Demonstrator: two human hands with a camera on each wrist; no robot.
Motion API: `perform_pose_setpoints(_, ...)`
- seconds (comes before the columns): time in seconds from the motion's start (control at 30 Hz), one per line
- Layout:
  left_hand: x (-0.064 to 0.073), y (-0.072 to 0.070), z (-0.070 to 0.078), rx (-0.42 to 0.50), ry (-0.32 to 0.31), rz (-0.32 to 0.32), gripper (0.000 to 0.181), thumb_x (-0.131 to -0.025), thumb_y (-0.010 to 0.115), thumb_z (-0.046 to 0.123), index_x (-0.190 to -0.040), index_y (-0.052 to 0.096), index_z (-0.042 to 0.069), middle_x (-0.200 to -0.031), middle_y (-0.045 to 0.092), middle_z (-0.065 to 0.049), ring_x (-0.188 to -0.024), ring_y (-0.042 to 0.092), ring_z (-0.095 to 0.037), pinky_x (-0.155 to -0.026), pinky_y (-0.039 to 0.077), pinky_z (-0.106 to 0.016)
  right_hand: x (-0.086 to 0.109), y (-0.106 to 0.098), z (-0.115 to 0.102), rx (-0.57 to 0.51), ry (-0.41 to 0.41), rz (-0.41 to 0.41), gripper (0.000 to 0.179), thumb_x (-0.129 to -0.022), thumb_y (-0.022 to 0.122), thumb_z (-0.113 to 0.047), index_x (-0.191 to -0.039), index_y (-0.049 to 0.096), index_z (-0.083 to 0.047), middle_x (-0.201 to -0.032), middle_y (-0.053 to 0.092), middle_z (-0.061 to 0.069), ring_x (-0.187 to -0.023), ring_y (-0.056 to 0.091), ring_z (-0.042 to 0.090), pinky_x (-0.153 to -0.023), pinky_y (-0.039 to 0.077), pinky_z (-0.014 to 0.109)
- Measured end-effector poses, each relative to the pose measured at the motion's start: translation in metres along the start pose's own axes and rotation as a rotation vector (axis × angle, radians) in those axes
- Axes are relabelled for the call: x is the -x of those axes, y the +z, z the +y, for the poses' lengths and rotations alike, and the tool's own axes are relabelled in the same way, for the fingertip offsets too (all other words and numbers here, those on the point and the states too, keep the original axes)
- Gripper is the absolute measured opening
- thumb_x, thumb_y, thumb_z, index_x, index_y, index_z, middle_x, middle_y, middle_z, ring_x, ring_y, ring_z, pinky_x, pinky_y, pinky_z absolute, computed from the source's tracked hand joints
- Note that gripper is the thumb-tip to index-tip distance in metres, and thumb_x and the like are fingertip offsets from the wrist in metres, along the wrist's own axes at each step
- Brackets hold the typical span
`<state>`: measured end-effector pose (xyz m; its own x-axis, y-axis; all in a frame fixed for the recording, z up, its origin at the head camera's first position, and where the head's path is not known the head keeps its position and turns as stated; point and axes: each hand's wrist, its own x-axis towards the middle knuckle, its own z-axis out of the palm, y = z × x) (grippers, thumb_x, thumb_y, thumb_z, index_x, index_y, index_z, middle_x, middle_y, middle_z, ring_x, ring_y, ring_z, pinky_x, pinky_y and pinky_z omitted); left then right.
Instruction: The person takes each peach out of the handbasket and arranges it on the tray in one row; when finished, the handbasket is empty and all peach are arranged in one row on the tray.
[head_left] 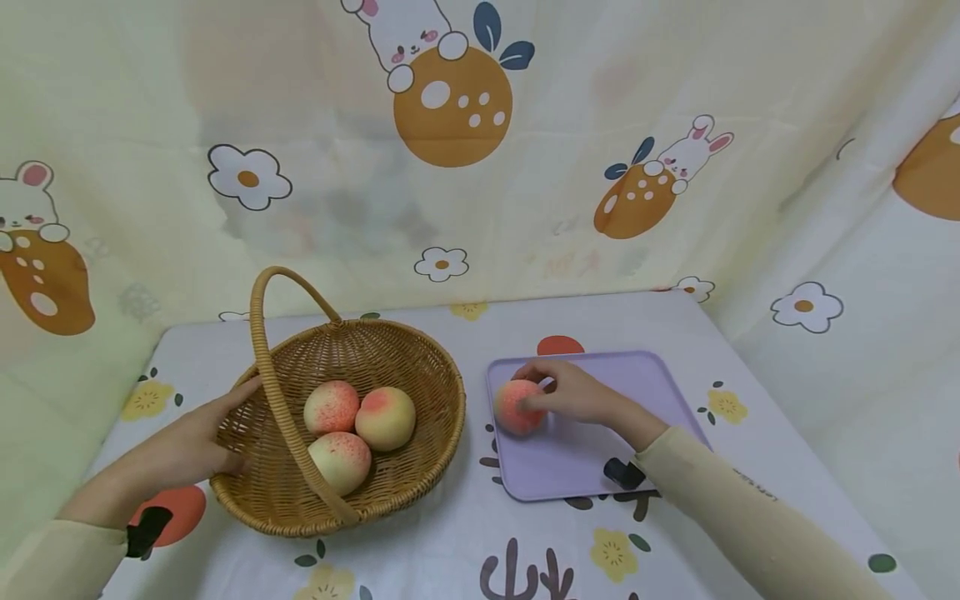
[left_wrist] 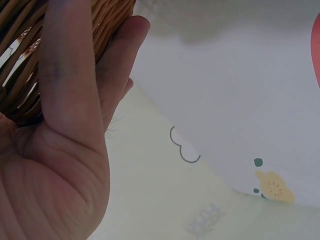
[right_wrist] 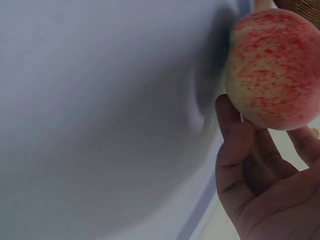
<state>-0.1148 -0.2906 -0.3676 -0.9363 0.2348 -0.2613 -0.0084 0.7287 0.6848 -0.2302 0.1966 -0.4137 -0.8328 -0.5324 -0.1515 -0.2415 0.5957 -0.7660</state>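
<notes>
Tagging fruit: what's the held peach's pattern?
Peach: cream with red speckles, clearest in the right wrist view.

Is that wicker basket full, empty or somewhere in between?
In between: the wicker basket holds three peaches, and plenty of bare weave shows around them.

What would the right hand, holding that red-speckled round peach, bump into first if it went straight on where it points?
Ahead of the right hand, probably the brown woven wicker basket, unless the red-speckled peach first catches the lilac rectangular tray at its rim; height is unclear.
</notes>
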Motion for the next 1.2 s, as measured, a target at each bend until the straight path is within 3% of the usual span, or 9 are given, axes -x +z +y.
perform_pose_setpoints(0.17, -0.001, 0.000, 0.001, 0.004, 0.005, 0.000, 0.116, -0.072, 0.080, 0.003, -0.164, 0.012, 0.016, -0.157, 0.021, -0.037, -0.135, 0.031, -0.061, -0.093, 0.043, -0.062, 0.006, 0.001, -0.003, 0.041, 0.030, -0.015, 0.044, -0.088, 0.069, -0.030, -0.128, 0.065, -0.014, -0.123, 0.064, 0.001, -0.105, 0.064, 0.024, -0.087, 0.050, 0.041)
perform_pose_setpoints(0.33, -0.001, -0.002, 0.002, -0.016, 0.010, 0.001, 0.115, -0.072, 0.081, 0.005, -0.164, 0.013, 0.016, -0.157, 0.024, -0.036, -0.134, 0.033, -0.059, -0.093, 0.043, -0.060, 0.011, -0.008, 0.002, -0.005, -0.049, -0.066, 0.052, -0.086, 0.074, -0.022, -0.136, 0.062, -0.011, -0.134, 0.061, 0.005, -0.121, 0.060, 0.031, -0.099, 0.046, 0.049)
perform_pose_setpoints(0.53, -0.001, -0.003, 0.001, -0.031, -0.002, -0.001, 0.114, -0.074, 0.081, 0.007, -0.164, 0.011, 0.016, -0.157, 0.023, -0.037, -0.136, 0.030, -0.061, -0.095, 0.040, -0.066, 0.012, -0.005, 0.011, -0.012, -0.082, -0.102, 0.067, -0.073, 0.087, -0.014, -0.135, 0.061, -0.018, -0.133, 0.059, 0.003, -0.119, 0.060, 0.033, -0.091, 0.051, 0.043)
perform_pose_setpoints(0.73, -0.001, -0.002, 0.000, -0.031, -0.012, 0.005, 0.114, -0.074, 0.081, 0.006, -0.164, 0.011, 0.015, -0.156, 0.024, -0.037, -0.134, 0.033, -0.060, -0.092, 0.044, -0.061, 0.008, 0.001, 0.007, 0.018, -0.087, -0.091, 0.069, -0.075, 0.086, -0.014, -0.138, 0.059, -0.015, -0.134, 0.059, 0.007, -0.118, 0.060, 0.033, -0.091, 0.051, 0.042)
perform_pose_setpoints(0.9, -0.002, -0.002, -0.001, -0.022, -0.029, -0.006, 0.115, -0.074, 0.080, 0.004, -0.164, 0.010, 0.014, -0.155, 0.024, -0.039, -0.132, 0.035, -0.061, -0.090, 0.046, -0.059, 0.003, -0.006, -0.016, 0.019, -0.181, -0.038, 0.074, -0.081, 0.084, -0.018, -0.146, 0.050, -0.008, -0.142, 0.055, 0.011, -0.126, 0.056, 0.033, -0.096, 0.049, 0.047)
perform_pose_setpoints(1.03, -0.002, -0.001, -0.001, -0.001, -0.035, -0.012, 0.116, -0.073, 0.079, 0.002, -0.164, 0.009, 0.014, -0.155, 0.023, -0.039, -0.130, 0.037, -0.062, -0.085, 0.050, -0.052, -0.007, -0.007, -0.055, -0.087, -0.315, 0.065, 0.075, -0.082, 0.085, -0.022, -0.147, 0.049, -0.015, -0.146, 0.052, 0.000, -0.131, 0.053, 0.024, -0.102, 0.045, 0.045)
perform_pose_setpoints(1.2, -0.002, -0.001, 0.000, 0.000, -0.024, -0.010, 0.116, -0.073, 0.079, 0.001, -0.164, 0.010, 0.015, -0.156, 0.023, -0.039, -0.131, 0.036, -0.062, -0.086, 0.050, -0.054, -0.022, 0.012, -0.100, -0.145, -0.441, 0.040, 0.083, -0.079, 0.088, -0.024, -0.151, 0.045, -0.021, -0.150, 0.048, -0.006, -0.134, 0.050, 0.021, -0.105, 0.043, 0.043)
